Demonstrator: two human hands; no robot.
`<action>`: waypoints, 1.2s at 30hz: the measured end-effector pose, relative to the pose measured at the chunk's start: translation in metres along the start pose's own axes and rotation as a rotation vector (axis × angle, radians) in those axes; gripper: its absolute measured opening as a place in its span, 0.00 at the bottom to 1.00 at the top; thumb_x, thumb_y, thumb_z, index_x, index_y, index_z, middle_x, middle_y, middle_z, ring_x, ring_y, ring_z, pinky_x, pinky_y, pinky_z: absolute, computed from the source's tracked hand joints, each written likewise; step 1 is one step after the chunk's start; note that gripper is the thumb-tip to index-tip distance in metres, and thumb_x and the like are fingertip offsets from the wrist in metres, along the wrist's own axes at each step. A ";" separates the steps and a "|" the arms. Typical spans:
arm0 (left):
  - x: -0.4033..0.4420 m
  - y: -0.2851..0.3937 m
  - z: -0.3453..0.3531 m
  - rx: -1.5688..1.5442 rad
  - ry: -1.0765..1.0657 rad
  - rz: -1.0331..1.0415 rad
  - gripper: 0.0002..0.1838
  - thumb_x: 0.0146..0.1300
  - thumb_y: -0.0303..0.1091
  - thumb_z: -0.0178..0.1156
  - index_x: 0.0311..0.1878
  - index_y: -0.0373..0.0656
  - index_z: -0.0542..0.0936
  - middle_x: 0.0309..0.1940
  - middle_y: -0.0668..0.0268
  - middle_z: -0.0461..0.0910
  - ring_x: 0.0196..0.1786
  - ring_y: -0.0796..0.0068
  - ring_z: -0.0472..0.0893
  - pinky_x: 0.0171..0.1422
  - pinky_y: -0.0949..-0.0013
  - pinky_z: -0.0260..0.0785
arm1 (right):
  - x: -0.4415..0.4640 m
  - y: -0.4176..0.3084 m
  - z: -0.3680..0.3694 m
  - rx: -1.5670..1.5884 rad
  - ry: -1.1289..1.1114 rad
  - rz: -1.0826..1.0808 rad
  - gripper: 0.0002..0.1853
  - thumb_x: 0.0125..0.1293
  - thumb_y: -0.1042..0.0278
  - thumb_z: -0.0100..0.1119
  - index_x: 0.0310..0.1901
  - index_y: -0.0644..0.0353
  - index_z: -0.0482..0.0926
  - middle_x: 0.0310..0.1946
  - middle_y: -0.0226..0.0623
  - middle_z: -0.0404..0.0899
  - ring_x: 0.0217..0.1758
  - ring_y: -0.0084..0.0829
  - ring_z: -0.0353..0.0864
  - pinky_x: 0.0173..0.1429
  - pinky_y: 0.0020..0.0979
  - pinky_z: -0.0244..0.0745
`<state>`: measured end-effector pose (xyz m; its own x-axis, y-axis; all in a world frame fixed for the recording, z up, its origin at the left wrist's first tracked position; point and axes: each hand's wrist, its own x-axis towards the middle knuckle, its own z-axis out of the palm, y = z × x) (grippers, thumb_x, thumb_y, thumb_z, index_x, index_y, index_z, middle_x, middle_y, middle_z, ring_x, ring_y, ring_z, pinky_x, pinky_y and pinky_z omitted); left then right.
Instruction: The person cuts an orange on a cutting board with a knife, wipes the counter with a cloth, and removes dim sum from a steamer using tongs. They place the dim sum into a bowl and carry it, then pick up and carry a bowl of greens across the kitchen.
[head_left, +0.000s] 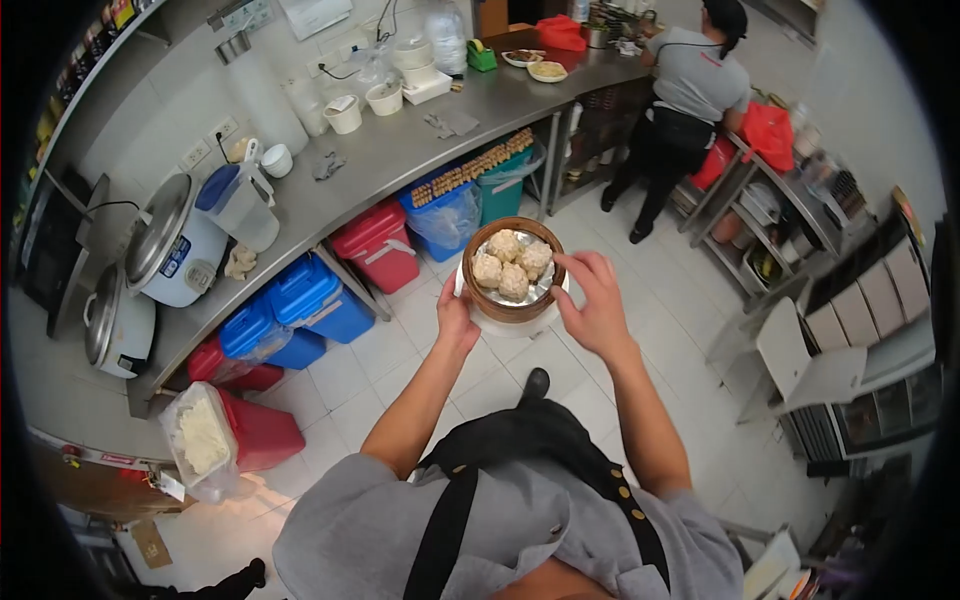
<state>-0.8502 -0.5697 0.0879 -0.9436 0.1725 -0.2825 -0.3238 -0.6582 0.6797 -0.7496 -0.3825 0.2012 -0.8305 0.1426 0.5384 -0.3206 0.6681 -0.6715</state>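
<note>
A round bamboo steamer [512, 313] stands on a white plate [548, 322] in front of my body, above the tiled floor. Inside it several pale dumplings [514, 281] sit on a shiny, foil-like liner [491, 301]. My left hand [456, 318] grips the plate's left edge, its fingers partly hidden beneath. On the opposite side, my right hand [593, 306] has its thumb and index finger curved against the steamer's right rim. The remaining fingers of that hand are bent behind the index finger.
A steel counter [385, 150] curves along the left and back, holding rice cookers [180, 245], a pitcher [240, 205] and tubs. Lidded bins [375, 245] stand below it. A co-worker [690, 100] is at the back right, near a shelf rack [770, 215]. An open bin [205, 440] sits lower left.
</note>
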 end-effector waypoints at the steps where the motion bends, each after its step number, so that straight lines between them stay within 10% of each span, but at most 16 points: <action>1: 0.014 -0.003 0.011 0.000 0.032 -0.019 0.22 0.69 0.22 0.42 0.66 0.45 0.63 0.57 0.59 0.72 0.57 0.65 0.74 0.59 0.60 0.71 | 0.031 0.009 0.000 -0.124 -0.089 -0.176 0.24 0.48 0.78 0.63 0.51 0.62 0.75 0.45 0.42 0.71 0.49 0.40 0.70 0.50 0.34 0.70; 12: 0.202 -0.019 0.075 -0.034 0.139 -0.030 0.22 0.68 0.20 0.44 0.65 0.42 0.64 0.56 0.59 0.72 0.56 0.64 0.74 0.60 0.59 0.70 | 0.247 0.161 0.044 -0.312 -0.605 -0.199 0.25 0.41 0.77 0.67 0.47 0.64 0.78 0.45 0.45 0.70 0.50 0.46 0.68 0.55 0.38 0.68; 18: 0.403 -0.019 0.099 -0.040 0.014 -0.105 0.22 0.71 0.23 0.33 0.68 0.40 0.58 0.62 0.54 0.66 0.63 0.56 0.68 0.66 0.54 0.65 | 0.314 0.218 0.017 0.009 -0.022 0.211 0.39 0.45 0.77 0.69 0.64 0.58 0.68 0.46 0.37 0.74 0.41 0.26 0.72 0.43 0.28 0.72; 22: 0.543 0.009 0.136 -0.021 0.008 -0.128 0.23 0.69 0.24 0.34 0.67 0.44 0.59 0.61 0.50 0.66 0.61 0.53 0.70 0.65 0.50 0.65 | 0.224 0.348 0.038 -0.203 0.012 0.610 0.39 0.48 0.69 0.71 0.64 0.59 0.66 0.35 0.40 0.81 0.33 0.29 0.75 0.45 0.31 0.74; 26: 0.691 0.015 0.140 0.095 -0.046 -0.128 0.23 0.68 0.22 0.37 0.67 0.43 0.60 0.59 0.53 0.69 0.60 0.55 0.71 0.63 0.50 0.67 | 0.048 0.404 0.111 -0.379 0.072 1.007 0.41 0.51 0.53 0.69 0.64 0.62 0.63 0.40 0.56 0.80 0.47 0.45 0.81 0.52 0.40 0.74; 27: 0.722 0.015 0.140 0.117 -0.024 -0.105 0.23 0.68 0.22 0.39 0.67 0.43 0.60 0.58 0.54 0.70 0.59 0.56 0.72 0.63 0.50 0.67 | 0.059 0.370 0.112 -0.223 -0.001 1.412 0.39 0.51 0.53 0.70 0.62 0.63 0.67 0.36 0.54 0.81 0.44 0.43 0.82 0.49 0.39 0.76; 31: 0.811 0.009 0.113 0.090 -0.069 -0.065 0.24 0.63 0.28 0.47 0.64 0.40 0.65 0.59 0.54 0.70 0.58 0.55 0.72 0.62 0.51 0.67 | -0.227 0.480 0.226 -0.534 0.019 1.207 0.28 0.59 0.43 0.55 0.55 0.55 0.75 0.31 0.45 0.82 0.38 0.43 0.83 0.42 0.40 0.77; 33: 0.888 -0.015 0.089 0.230 -0.310 -0.246 0.25 0.66 0.42 0.45 0.64 0.43 0.66 0.60 0.54 0.68 0.58 0.55 0.72 0.63 0.48 0.66 | -0.238 0.451 0.275 -0.815 0.098 1.118 0.27 0.62 0.40 0.50 0.52 0.52 0.78 0.31 0.42 0.82 0.38 0.43 0.83 0.41 0.41 0.77; 34: 0.888 -0.017 0.109 0.289 -0.345 -0.259 0.25 0.66 0.43 0.45 0.64 0.43 0.66 0.60 0.55 0.69 0.58 0.55 0.72 0.62 0.48 0.66 | -0.179 0.425 0.232 -0.498 -0.530 1.413 0.27 0.65 0.37 0.38 0.48 0.47 0.80 0.34 0.41 0.82 0.40 0.44 0.82 0.45 0.43 0.76; 35: 0.892 -0.037 0.133 0.352 -0.408 -0.290 0.25 0.65 0.43 0.46 0.64 0.44 0.66 0.59 0.55 0.69 0.57 0.56 0.72 0.61 0.48 0.66 | -0.071 0.333 0.187 -0.404 -0.262 1.514 0.25 0.66 0.39 0.37 0.45 0.47 0.80 0.37 0.41 0.82 0.43 0.44 0.81 0.49 0.43 0.75; 36: 0.886 -0.053 0.162 0.410 -0.451 -0.300 0.26 0.65 0.43 0.46 0.64 0.44 0.66 0.59 0.55 0.70 0.57 0.56 0.73 0.60 0.48 0.66 | -0.092 0.342 0.195 -0.322 -0.576 1.440 0.26 0.65 0.38 0.38 0.47 0.47 0.79 0.38 0.42 0.82 0.44 0.43 0.81 0.50 0.43 0.75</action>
<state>-1.6807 -0.2630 -0.0886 -0.7160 0.6520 -0.2495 -0.4921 -0.2178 0.8429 -0.8715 -0.3098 -0.1772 -0.4191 0.5327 -0.7352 0.8993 0.3547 -0.2557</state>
